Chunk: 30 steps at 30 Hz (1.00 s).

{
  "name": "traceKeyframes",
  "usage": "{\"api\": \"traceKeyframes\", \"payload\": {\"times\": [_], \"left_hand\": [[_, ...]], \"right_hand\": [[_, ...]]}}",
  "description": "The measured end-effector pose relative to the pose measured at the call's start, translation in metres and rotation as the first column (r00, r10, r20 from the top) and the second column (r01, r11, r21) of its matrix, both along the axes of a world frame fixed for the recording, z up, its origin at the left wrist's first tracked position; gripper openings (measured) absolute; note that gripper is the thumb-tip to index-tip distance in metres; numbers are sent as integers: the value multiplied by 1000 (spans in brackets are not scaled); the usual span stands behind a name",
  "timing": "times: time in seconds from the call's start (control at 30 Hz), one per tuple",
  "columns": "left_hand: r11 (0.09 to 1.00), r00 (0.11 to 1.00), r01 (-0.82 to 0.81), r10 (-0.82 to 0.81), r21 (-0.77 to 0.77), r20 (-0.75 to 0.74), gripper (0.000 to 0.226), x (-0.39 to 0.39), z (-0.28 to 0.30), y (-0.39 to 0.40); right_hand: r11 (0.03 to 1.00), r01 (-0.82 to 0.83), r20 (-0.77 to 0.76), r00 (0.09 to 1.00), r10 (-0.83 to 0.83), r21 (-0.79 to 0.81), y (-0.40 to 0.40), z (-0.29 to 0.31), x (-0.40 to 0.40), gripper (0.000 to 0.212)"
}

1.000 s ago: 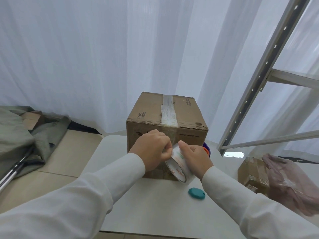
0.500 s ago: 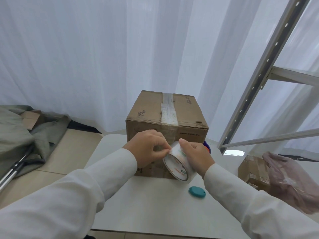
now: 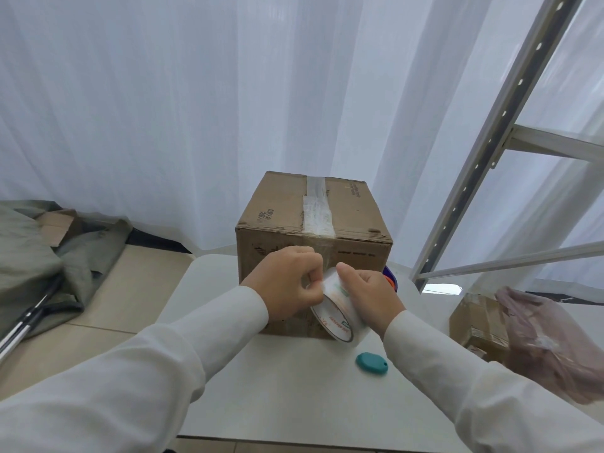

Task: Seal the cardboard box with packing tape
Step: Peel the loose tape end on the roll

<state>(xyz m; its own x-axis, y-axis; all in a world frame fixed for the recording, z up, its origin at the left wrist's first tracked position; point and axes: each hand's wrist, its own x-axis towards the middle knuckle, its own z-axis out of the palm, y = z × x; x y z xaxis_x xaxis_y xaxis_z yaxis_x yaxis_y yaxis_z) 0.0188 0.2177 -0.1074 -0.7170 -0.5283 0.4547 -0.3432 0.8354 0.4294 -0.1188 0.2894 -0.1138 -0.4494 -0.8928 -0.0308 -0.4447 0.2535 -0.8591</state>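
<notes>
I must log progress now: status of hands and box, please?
Right hand holds tape roll. Left hand pinches its end. Box top taped. Nothing blocks.

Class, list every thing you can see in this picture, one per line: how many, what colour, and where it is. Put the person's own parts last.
cardboard box: 1, brown, on the table, clear tape along its top seam
roll of packing tape: 1, clear with a printed core, held in front of the box
small oval object: 1, teal, on the table near the right sleeve
table: 1, white, under the box
orange and blue object: 1, mostly hidden right of the box
smaller cardboard box: 1, brown, at right
plastic bag: 1, pinkish, on that smaller box
metal shelf frame: 1, grey, at right
curtain: white, behind
cloth: grey-green, on the floor at left
left hand: 1, pinching at the roll
right hand: 1, gripping the roll
</notes>
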Motion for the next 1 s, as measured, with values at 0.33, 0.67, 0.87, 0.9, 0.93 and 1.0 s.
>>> {"api": "traceKeyframes", "payload": {"times": [0.33, 0.67, 0.87, 0.9, 0.93, 1.0], "left_hand": [[797, 958, -57, 214, 601, -192, 11, -5, -3, 5], [913, 982, -13, 88, 408, -164, 7, 2, -7, 5], [999, 998, -51, 52, 9, -43, 19, 5, -7, -1], [995, 999, -44, 43, -85, -17, 23, 5, -6, -2], [986, 999, -44, 46, -161, 5, 27, 5, -5, -2], [969, 998, -47, 54, -241, 20, 27, 6, -2, -4]], "right_hand": [[996, 4, 71, 997, 3, -84, 0, 0, 3, 45], [998, -9, 43, 999, 12, -63, 1, 0, -2, 45], [997, -55, -4, 998, 55, -49, 0, -6, 0, 47], [997, -54, -6, 999, 54, -49, -1, -6, 0, 47], [998, -51, -5, 999, 51, -49, -1, -7, 0, 47], [998, -44, 0, 999, 44, -48, -3, -7, 0, 47]]}}
